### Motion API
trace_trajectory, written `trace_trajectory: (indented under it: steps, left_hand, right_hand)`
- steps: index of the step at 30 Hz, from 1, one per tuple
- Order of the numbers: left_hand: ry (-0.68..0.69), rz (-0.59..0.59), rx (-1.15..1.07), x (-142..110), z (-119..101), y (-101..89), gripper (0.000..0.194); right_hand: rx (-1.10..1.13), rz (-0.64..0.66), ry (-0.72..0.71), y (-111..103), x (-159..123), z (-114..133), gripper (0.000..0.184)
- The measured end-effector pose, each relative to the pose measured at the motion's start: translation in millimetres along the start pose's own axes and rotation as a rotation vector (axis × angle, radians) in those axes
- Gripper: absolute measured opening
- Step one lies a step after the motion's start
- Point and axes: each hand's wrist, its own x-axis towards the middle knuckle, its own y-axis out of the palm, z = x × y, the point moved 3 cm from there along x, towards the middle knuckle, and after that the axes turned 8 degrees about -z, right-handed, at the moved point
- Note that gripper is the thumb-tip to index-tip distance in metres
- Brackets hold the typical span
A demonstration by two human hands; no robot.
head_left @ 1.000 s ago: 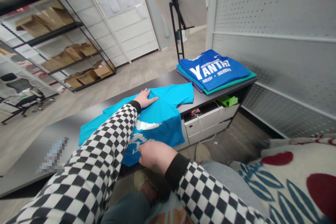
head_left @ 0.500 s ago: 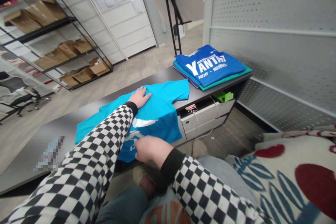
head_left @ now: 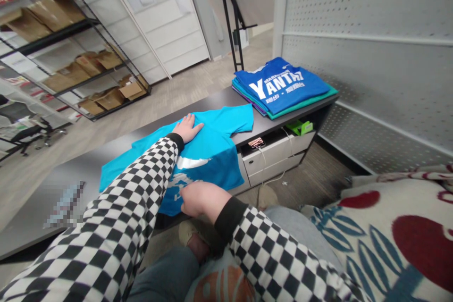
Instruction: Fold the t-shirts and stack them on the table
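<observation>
A bright blue T-shirt (head_left: 215, 155) with a white print lies on the dark table top (head_left: 116, 144), its lower part hanging over the near edge. My left hand (head_left: 188, 128) rests flat on the upper part of the shirt, fingers spread. Lower down, by the print, my right hand (head_left: 200, 200) has its fingers curled in on the shirt's fabric near the hanging edge; its fingertips are partly hidden. To the right sits a stack of folded shirts, a royal blue T-shirt (head_left: 293, 87) with white lettering on top and a green one (head_left: 304, 106) below it.
Under the table top are white drawers (head_left: 279, 155), a phone (head_left: 256, 143) on a white cable and a bright green object (head_left: 300, 127). A perforated grey panel (head_left: 354, 9) stands at right. Shelving with cardboard boxes (head_left: 67, 75) is at far left. A patterned cushion or cloth (head_left: 371, 226) lies at lower right.
The view has shifted very slightly. Both hands keep their places on the blue T-shirt, and the shirt lies as before.
</observation>
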Motion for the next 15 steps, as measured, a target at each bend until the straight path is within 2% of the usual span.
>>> trace_trajectory:
  steps: [6, 11, 15]
  left_hand:
    - [-0.009, 0.038, 0.008, 7.6, 2.5, -10.0, 0.095]
    - [-0.072, -0.119, 0.076, 7.0, 26.8, -32.1, 0.090]
    - [-0.119, -0.048, 0.106, -7.0, 42.0, -21.7, 0.094]
  right_hand:
    - [0.022, -0.060, -0.023, 0.7, -3.8, -1.8, 0.040]
    - [0.039, -0.067, -0.042, -2.1, -1.9, -4.6, 0.040]
    - [0.045, -0.045, -0.032, -5.2, -2.2, -3.6, 0.040]
